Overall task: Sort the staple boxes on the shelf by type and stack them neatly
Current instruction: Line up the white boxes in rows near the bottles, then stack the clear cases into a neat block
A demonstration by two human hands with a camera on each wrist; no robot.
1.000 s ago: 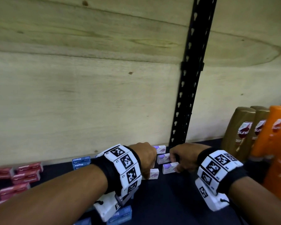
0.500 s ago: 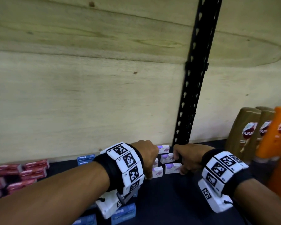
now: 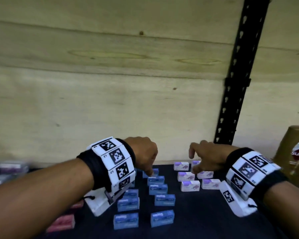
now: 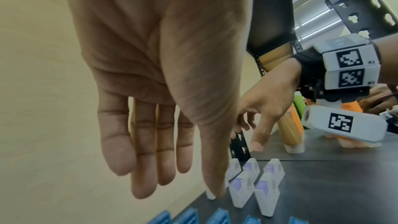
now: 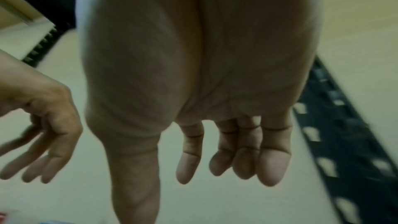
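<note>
Several white-and-purple staple boxes point(image 3: 190, 185) stand in two rows on the dark shelf point(image 3: 197, 221), also seen in the left wrist view as white boxes point(image 4: 266, 192). Left of them stand several blue staple boxes point(image 3: 164, 199) in two columns. Red boxes point(image 3: 60, 223) lie at the lower left. My left hand point(image 3: 145, 157) hangs over the back blue boxes, fingers relaxed and empty point(image 4: 150, 151). My right hand point(image 3: 202, 157) hovers above the back white boxes, its fingers point(image 5: 234, 156) loose and holding nothing.
A plywood back wall point(image 3: 110, 100) closes the shelf behind the boxes. A black perforated upright point(image 3: 235, 94) rises at the right. A gold shampoo bottle point(image 3: 293, 152) stands at the far right edge. More red boxes lie blurred at the far left.
Both hands have lifted off the white boxes and opened. The view has tipped down and shifted, so the blue box columns show and the bottles slid to the right edge.
</note>
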